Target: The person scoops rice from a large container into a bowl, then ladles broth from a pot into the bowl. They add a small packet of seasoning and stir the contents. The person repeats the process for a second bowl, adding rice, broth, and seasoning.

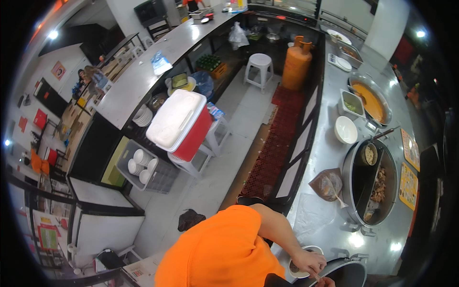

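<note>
At the bottom edge, my left hand (pixel 307 261) reaches out of an orange short sleeve, over a white bowl (pixel 294 274) with dark contents. Its fingertips are pinched on a thin pale item (pixel 317 276), too small to name. My right hand (pixel 326 282) meets it there, mostly cut off by the frame, so its grip is unclear. Beside the hands is the rim of a large metal pot (pixel 358 264). Farther along the steel counter (pixel 380 244) lie a flat clear plastic bag (pixel 315 215) and a tied bag of brown liquid (pixel 327 184).
A divided pot (pixel 346 179) of food, a white bowl (pixel 346 130) and a pan of orange sauce (pixel 373 100) line the counter. Behind stand a red cooler (pixel 193 138) on stools, a grey crate (pixel 161 179) of dishes and an orange gas cylinder (pixel 296 66). Red mats (pixel 265 161) cover the floor.
</note>
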A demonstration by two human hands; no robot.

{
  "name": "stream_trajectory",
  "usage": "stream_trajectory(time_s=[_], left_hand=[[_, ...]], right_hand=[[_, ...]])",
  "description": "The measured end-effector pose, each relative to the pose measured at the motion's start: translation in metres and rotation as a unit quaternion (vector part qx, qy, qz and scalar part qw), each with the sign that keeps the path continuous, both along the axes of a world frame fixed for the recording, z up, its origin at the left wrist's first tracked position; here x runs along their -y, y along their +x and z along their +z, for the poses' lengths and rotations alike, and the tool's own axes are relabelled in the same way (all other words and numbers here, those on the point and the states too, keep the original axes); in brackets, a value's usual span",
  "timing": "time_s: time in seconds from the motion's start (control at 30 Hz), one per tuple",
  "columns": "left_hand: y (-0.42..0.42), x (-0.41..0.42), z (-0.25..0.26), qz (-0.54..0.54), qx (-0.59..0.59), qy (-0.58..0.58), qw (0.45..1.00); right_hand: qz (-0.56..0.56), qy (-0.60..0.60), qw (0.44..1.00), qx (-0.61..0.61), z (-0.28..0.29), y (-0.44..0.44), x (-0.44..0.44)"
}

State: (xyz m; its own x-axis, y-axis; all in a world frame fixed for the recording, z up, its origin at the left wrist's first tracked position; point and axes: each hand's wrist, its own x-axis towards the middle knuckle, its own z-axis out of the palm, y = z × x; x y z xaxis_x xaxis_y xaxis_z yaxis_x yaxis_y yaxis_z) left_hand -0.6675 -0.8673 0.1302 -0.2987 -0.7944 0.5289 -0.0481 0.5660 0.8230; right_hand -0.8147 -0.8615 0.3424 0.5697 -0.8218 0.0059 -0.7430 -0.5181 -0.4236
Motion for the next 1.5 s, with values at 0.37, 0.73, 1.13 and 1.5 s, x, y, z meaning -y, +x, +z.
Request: stream_trajectory(time_s=[0.37,0.73,1.13,1.5], left_hand=[[0.021,0.004,-0.011,-0.043,0.079,0.052,0.995],[0.488,-0.284,0.128,0.703,0.117,0.231,0.663],[0.368,-0.19,0.011,0.447,-0.219,0.257,0.828],[0.023,0.007,0.064,-0.169,0.039,0.183,0.968]], right_hand=[[-0.032,0.029,0.999,0.032,0.007,-0.006,0.009],[-0.112,0.148,0.981,0.054,0.002,-0.039,0.018],[-0.066,0.069,0.994,0.045,-0.004,0.001,0.023],[-0.101,-0.015,0.992,0.073,0.004,0.027,-0.021]])
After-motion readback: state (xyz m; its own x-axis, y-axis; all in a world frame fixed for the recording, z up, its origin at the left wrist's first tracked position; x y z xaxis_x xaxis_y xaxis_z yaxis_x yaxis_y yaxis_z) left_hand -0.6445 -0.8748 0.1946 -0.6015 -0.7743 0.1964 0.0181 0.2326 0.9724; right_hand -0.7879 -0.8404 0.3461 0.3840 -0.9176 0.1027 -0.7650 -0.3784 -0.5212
